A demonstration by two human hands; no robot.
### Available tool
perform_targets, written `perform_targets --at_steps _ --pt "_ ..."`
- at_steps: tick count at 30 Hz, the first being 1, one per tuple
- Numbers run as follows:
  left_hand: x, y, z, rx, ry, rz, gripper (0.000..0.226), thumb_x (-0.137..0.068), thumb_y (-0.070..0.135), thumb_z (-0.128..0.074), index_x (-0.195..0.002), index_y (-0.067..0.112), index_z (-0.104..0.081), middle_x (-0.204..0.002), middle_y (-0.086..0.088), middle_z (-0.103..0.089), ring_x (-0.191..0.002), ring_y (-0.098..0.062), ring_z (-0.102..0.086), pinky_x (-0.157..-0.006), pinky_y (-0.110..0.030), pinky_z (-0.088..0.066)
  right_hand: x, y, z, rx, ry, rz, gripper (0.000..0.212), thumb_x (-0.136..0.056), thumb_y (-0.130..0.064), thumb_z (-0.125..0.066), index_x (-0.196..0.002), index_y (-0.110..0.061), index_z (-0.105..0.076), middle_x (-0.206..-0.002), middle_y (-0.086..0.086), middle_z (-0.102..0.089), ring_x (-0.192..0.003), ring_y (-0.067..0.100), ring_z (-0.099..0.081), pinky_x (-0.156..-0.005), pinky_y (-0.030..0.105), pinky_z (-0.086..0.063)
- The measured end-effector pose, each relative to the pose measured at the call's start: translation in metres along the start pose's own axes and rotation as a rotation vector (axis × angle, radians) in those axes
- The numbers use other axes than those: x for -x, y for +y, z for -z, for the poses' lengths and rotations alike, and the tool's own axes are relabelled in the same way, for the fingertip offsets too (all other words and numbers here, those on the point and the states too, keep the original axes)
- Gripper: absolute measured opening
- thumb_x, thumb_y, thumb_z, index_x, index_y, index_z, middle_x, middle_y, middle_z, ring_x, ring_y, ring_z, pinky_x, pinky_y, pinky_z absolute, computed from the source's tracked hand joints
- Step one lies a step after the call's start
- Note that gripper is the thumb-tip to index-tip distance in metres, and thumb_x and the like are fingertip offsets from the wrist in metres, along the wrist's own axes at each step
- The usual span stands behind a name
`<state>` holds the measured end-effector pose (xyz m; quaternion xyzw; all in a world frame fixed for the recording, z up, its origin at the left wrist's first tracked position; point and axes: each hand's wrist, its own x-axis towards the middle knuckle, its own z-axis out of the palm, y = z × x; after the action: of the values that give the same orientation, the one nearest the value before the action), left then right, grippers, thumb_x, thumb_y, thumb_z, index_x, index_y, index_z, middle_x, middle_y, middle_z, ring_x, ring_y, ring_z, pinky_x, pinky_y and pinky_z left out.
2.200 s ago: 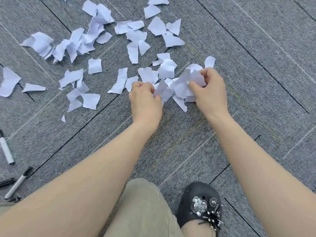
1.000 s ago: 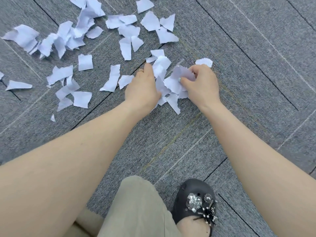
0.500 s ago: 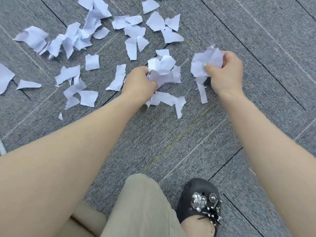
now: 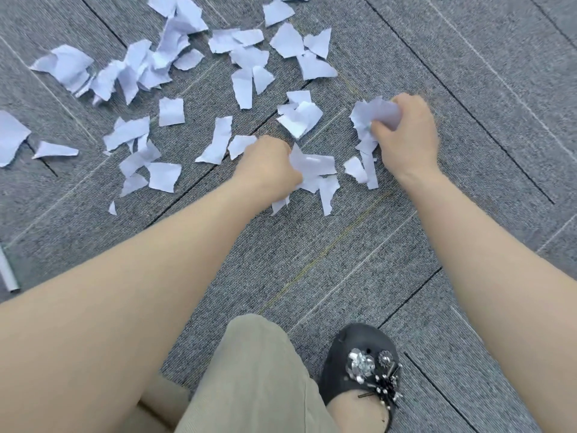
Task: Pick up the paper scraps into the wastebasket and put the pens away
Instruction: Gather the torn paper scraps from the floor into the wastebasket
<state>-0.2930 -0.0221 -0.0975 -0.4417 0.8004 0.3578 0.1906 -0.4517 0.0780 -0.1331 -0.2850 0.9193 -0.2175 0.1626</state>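
Grey carpet [image 4: 406, 245], paper scraps [image 4: 140, 70] strewn beyond the shoe [image 4: 359, 370]. Right hand [image 4: 409, 135] now lifts apart, clutching a wad [image 4: 374, 115]; left hand [image 4: 268, 167] grips more [image 4: 312, 170]. Basket unseen; gathering is barely begun.

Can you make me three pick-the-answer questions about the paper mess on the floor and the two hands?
1. Where do most loose paper scraps lie?
A. ahead and to the person's left
B. on the shoe
C. in a basket

2. What colour is the shoe?
A. red
B. black
C. yellow

3. What is the right hand doing?
A. lying flat and empty
B. holding a pen
C. gripping a bunch of scraps

Answers: 1 A, the scraps spread over the grey carpet toward the upper left of the view. 2 B, the shoe is black with silver trim. 3 C, white paper sticks out from its curled fingers; the left hand grips scraps too.
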Motion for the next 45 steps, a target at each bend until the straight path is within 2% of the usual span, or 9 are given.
perform_targets --at_steps 4,9,14,20,24,29,36,40,45 --pt "0.006 -0.009 -0.017 -0.174 0.104 -0.125 0.007 -0.085 0.002 -0.054 -0.09 0.006 -0.058 -0.125 -0.015 -0.044 -0.115 -0.033 -0.044 -0.089 -0.042 -0.044 0.005 -0.003 0.004 -0.378 0.071 -0.158 0.018 -0.08 -0.007 -0.056 -0.094 -0.015 -0.048 -0.083 -0.006 -0.048 -0.07 0.011 -0.045 -0.056 0.019 -0.033" --pt "0.008 -0.014 -0.023 -0.174 0.184 -0.162 0.016 -0.084 -0.002 -0.052 -0.098 0.004 -0.051 -0.118 -0.016 -0.047 -0.103 -0.036 -0.05 -0.082 -0.046 -0.046 0.032 -0.004 0.017 -0.849 0.126 -0.474 0.042 -0.082 -0.002 -0.063 -0.12 -0.008 -0.046 -0.099 -0.006 -0.06 -0.081 -0.002 -0.059 -0.074 0.009 -0.05" --pt "0.006 -0.012 -0.022 -0.076 0.15 -0.097 0.027 -0.084 -0.003 -0.048 -0.109 0.006 -0.044 -0.101 -0.018 -0.058 -0.094 -0.037 -0.054 -0.076 -0.043 -0.042 0.064 -0.005 -0.004 -0.415 -0.082 -0.335 0.051 -0.08 -0.011 -0.066 -0.127 -0.012 -0.048 -0.104 -0.004 -0.055 -0.093 0.012 -0.055 -0.079 0.023 -0.039" --pt "0.004 -0.012 -0.021 -0.064 0.087 -0.03 0.031 -0.083 0.0 -0.051 -0.062 0.016 -0.034 -0.083 -0.008 -0.051 -0.091 -0.036 -0.057 -0.069 -0.035 -0.038 0.073 -0.006 -0.014 -0.268 -0.048 -0.217 0.034 -0.08 -0.013 -0.064 -0.113 -0.014 -0.053 -0.1 -0.006 -0.052 -0.092 0.014 -0.047 -0.066 0.021 -0.026" --pt "0.005 -0.012 -0.019 0.052 0.085 -0.022 0.018 -0.086 0.003 -0.053 -0.102 0.008 -0.059 -0.098 -0.013 -0.062 -0.09 -0.034 -0.06 -0.068 -0.033 -0.041 0.072 -0.009 -0.014 -0.156 -0.068 -0.236 0.043 -0.078 -0.019 -0.067 -0.117 -0.012 -0.052 -0.12 0.007 -0.048 -0.109 0.026 -0.05 -0.097 0.04 -0.038" --pt "0.002 -0.005 -0.007 0.302 -0.048 0.097 0.028 -0.084 0.01 -0.062 -0.11 -0.001 -0.061 -0.087 -0.017 -0.067 -0.078 -0.032 -0.066 -0.073 -0.037 -0.054 0.075 -0.007 -0.015 -0.049 -0.08 -0.17 0.033 -0.082 -0.021 -0.063 -0.112 -0.009 -0.055 -0.126 0.008 -0.044 -0.116 0.029 -0.042 -0.1 0.04 -0.031" --pt "-0.009 -0.02 0.008 0.385 0.009 0.199 0.04 -0.082 0.012 -0.068 -0.116 -0.003 -0.056 -0.105 -0.021 -0.067 -0.1 -0.032 -0.064 -0.095 -0.042 -0.049 0.075 -0.011 -0.011 -0.081 -0.115 -0.061 0.013 -0.084 -0.011 -0.055 -0.097 -0.009 -0.053 -0.089 0.005 -0.054 -0.082 0.026 -0.047 -0.065 0.033 -0.031" --pt "-0.008 -0.024 0.008 0.414 -0.026 0.19 0.024 -0.083 0.009 -0.065 -0.105 0.002 -0.057 -0.078 -0.017 -0.063 -0.088 -0.028 -0.065 -0.076 -0.032 -0.052 0.076 -0.016 -0.007 -0.442 -0.077 -0.291 0.028 -0.08 -0.008 -0.059 -0.107 -0.015 -0.052 -0.095 -0.003 -0.056 -0.078 0.013 -0.052 -0.067 0.028 -0.039" --pt "-0.006 -0.027 0.004 0.403 -0.046 0.181 0.029 -0.082 0.013 -0.065 -0.104 -0.004 -0.061 -0.099 -0.026 -0.066 -0.097 -0.038 -0.065 -0.094 -0.046 -0.05 0.094 -0.033 -0.017 -0.64 -0.208 -0.45 0.034 -0.08 -0.006 -0.064 -0.111 -0.013 -0.052 -0.094 -0.004 -0.057 -0.077 0.009 -0.055 -0.063 0.018 -0.043"
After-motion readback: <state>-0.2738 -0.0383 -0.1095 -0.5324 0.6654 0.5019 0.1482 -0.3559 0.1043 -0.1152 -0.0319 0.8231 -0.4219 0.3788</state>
